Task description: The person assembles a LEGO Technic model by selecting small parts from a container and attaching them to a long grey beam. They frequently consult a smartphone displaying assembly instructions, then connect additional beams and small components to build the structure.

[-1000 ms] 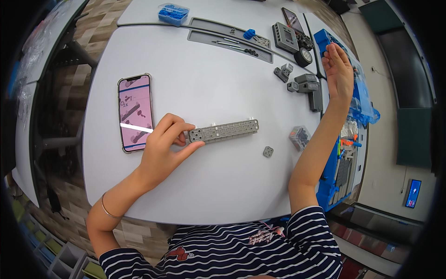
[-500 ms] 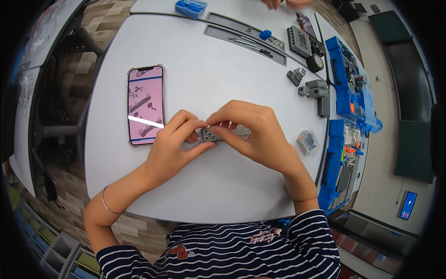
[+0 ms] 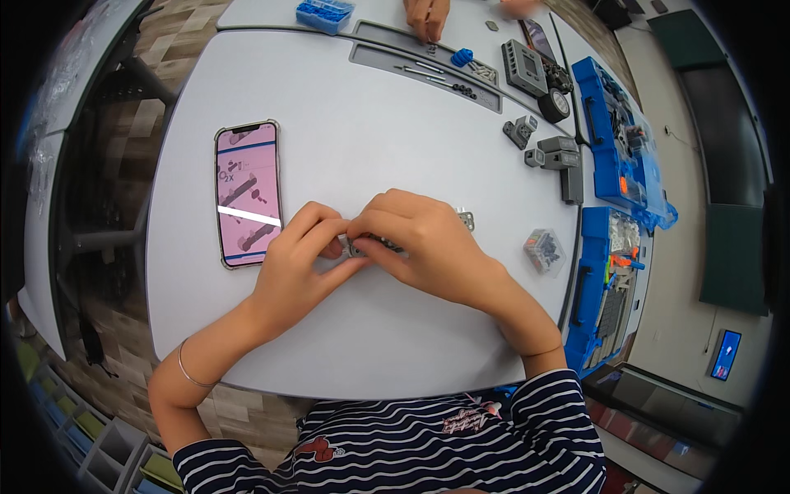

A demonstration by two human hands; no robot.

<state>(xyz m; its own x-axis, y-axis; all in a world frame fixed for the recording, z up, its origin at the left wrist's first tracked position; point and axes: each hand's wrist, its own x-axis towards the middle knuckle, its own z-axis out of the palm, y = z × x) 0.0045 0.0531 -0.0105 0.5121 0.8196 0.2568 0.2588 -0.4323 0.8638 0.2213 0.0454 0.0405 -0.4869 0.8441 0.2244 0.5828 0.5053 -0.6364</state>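
A grey toy building beam with holes (image 3: 359, 248) is held low over the white table (image 3: 370, 329), mostly covered by my fingers. My left hand (image 3: 298, 257) has thumb and fingers closed at its left end. From the right, my right hand (image 3: 421, 239) pinches the same beam, fingertips meeting those of the left. A light grey end with holes (image 3: 467, 220) shows past the right hand's back. Whether a small part sits between the fingertips is hidden. Left of my hands lies a phone (image 3: 248, 193), its pink screen showing pictures of beam parts.
Grey motor blocks (image 3: 562, 155), a smaller grey connector assembly (image 3: 520, 130) and a clear box of small parts (image 3: 544, 252) stand right. Blue cases (image 3: 597, 288) line that edge. Farther back are a parts tray (image 3: 378, 58), a grey controller (image 3: 524, 68) and another person's hand (image 3: 427, 18).
Both my hands shift slightly left and lower, and my right hand covers more of the beam. The other person's hand has reached down to the tray. The whole view has shifted a little.
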